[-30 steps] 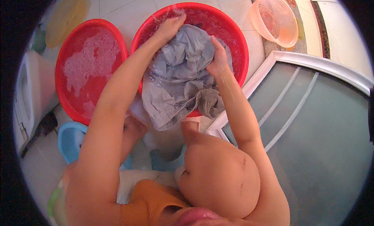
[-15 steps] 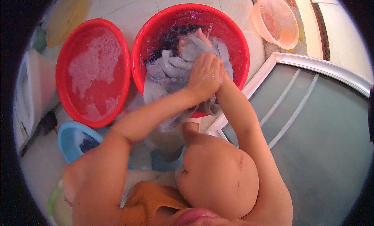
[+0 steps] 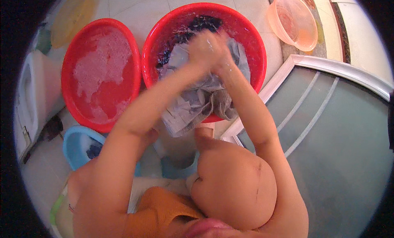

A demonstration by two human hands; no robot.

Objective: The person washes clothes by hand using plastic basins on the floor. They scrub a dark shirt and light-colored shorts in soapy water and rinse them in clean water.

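A wet grey garment (image 3: 193,102) lies bunched in a large round red basin (image 3: 260,70), with its lower part hanging over the near rim. My left hand (image 3: 204,48) is curled into a closed shape over the garment's upper part, blurred by motion. Pressed close beside it is my right hand (image 3: 223,53); its fingers are hidden behind the left hand and smeared. Both hands meet above the middle of the basin. Dark cloth (image 3: 201,24) sits in the water beyond them, with splashes around it.
An oval red basin (image 3: 65,86) with foamy water stands at left. Below it is a light blue basin (image 3: 72,135) holding something dark. A peach-coloured basin (image 3: 314,29) sits far right. A framed glass panel (image 3: 336,127) fills the right side, close to my right arm.
My hands have moved farther over the basin, the left one sliding from near the right wrist to the far side of the garment. The hanging part of the garment has shifted.
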